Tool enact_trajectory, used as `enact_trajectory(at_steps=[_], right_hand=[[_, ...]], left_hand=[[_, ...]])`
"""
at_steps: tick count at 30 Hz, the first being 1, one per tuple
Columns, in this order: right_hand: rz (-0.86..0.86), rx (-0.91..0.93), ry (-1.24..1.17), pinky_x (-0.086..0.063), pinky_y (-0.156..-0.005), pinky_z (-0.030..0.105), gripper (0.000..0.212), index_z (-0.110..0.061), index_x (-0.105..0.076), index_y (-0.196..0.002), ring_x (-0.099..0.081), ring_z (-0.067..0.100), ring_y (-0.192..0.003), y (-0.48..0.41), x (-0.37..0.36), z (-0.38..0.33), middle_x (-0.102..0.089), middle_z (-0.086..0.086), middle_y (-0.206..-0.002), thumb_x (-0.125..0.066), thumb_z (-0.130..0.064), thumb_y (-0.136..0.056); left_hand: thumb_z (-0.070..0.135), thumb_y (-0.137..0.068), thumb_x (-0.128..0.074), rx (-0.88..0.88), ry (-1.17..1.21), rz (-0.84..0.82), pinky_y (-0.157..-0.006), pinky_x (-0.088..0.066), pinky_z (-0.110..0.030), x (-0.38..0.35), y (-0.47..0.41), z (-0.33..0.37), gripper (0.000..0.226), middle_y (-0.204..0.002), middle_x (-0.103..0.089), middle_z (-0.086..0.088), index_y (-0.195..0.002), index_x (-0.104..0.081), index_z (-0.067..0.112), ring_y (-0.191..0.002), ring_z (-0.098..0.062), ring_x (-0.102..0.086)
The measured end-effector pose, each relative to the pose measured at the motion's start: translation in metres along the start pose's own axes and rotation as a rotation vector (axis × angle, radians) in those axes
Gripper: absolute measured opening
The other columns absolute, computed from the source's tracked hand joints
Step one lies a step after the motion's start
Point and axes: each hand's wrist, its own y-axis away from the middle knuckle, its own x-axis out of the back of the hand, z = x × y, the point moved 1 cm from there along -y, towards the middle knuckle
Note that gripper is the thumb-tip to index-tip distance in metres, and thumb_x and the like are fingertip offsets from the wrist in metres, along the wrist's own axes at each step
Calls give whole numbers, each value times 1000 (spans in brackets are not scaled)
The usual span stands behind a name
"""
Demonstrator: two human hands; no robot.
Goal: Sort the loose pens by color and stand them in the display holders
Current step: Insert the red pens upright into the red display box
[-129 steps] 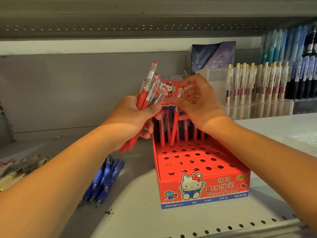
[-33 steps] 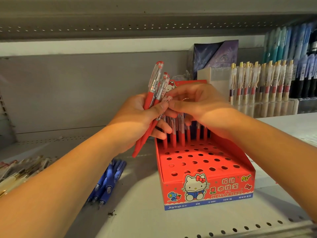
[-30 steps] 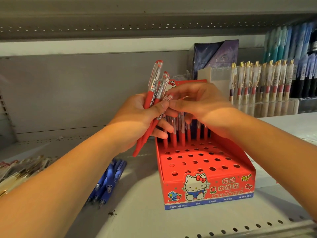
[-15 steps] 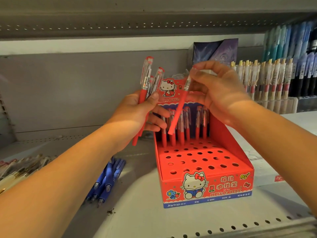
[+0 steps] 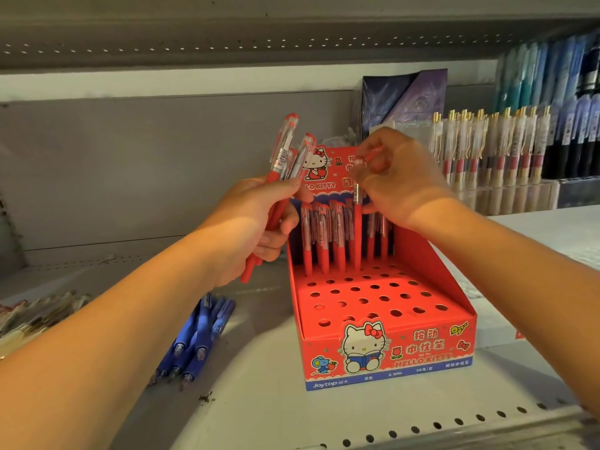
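The red display holder (image 5: 418, 254) stood on the shelf (image 5: 276, 404), with standing red pens (image 5: 324, 245) upright in its back row of holes. A single pen (image 5: 357, 235), pinched by the right hand (image 5: 399, 186), hung upright in line with that row. The left hand (image 5: 250, 232) gripped a tilted red bundle (image 5: 285, 151). Blue pens (image 5: 198, 339) lay loose left of the holder.

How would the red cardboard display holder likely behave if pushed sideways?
The red cardboard display holder looks light, with mostly empty holes, so it would probably slide on the smooth white shelf. Its tall back row of red pens might make it tip backward.
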Motion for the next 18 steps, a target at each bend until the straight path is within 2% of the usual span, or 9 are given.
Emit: enact_trajectory(at_steps=[3, 7, 12, 16, 18], right_hand=[[6, -3, 18, -61, -63, 46, 25, -33, -55, -83, -70, 24, -73, 1, 2, 0, -63, 0, -72, -65, -11, -91], [-28, -50, 43, -62, -61, 44, 20, -28, -58, -85, -70, 22, -73, 3, 2, 0, -66, 3, -79, -66, -10, -88], [-98, -74, 179, -61, -59, 43, 12, -23, -62, -78, -71, 23, -64, 6, -2, -1, -65, 0, -81, -66, -13, -83], [-86, -82, 180, -61, -67, 44, 8, -18, -62, -77, -71, 24, -71, 5, 3, -4, -69, 5, -83, -62, -19, -85], [-99, -86, 227, -60, -67, 39, 14, -18, -59, -70, -70, 24, -72, 5, 3, -5, -67, 4, -79, -62, -19, -84]], left_hand=[[18, -97, -34, 32, 56, -23, -39, -14, -13, 0, 0, 1, 27, -52, -43, -3, -87, -58, 13, -32, -7, -19], [12, -100, -36, 10, 30, 15, -38, -18, -14, -1, -1, 0, 24, -53, -47, -4, -89, -58, 11, -34, -9, -23], [14, -104, -42, -46, -29, 1, -37, -33, -20, -6, 1, -3, 18, -63, -62, -4, -98, -58, 11, -39, -12, -40], [15, -104, -43, -60, -53, -3, -36, -40, -19, -8, 3, -1, 16, -70, -71, -5, -104, -57, 6, -38, -14, -51], [16, -103, -45, -57, -56, -3, -38, -44, -20, -9, 3, -1, 16, -73, -73, -5, -107, -57, 6, -40, -14, -56]])
